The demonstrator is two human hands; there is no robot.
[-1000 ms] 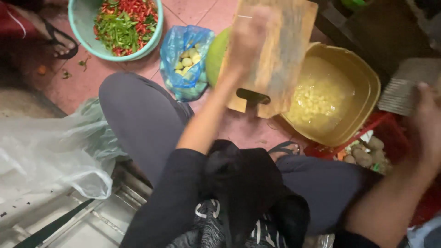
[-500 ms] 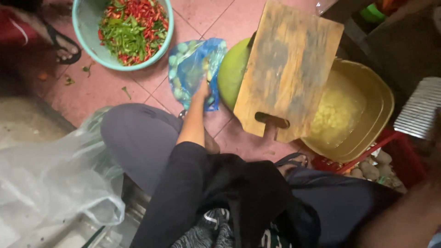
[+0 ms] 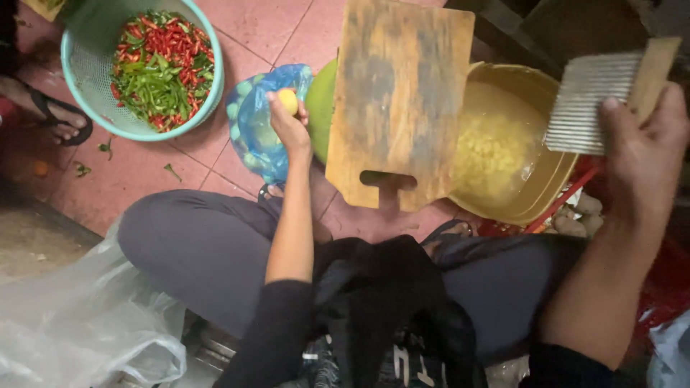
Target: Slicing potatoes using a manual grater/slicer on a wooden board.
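Since the earlier frame the left hand (image 3: 290, 129) has lifted out of the blue plastic bag (image 3: 255, 133), fingers now closed round a small yellow piece (image 3: 288, 101) just above it. A wooden cutting board (image 3: 399, 100) lies immediately right. The right hand (image 3: 643, 154) grips a ridged metal cutter (image 3: 593, 100), beside the yellow basin (image 3: 535, 194).

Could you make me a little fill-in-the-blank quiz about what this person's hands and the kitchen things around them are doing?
1. The left hand holds a small ____ piece of food above the blue bag.
2. The right hand grips a ridged ____ cutter.
3. The wooden board rests across the rim of the ____ basin.
4. The teal basket holds red and ____ chillies.

Missing words: yellow; metal; yellow; green
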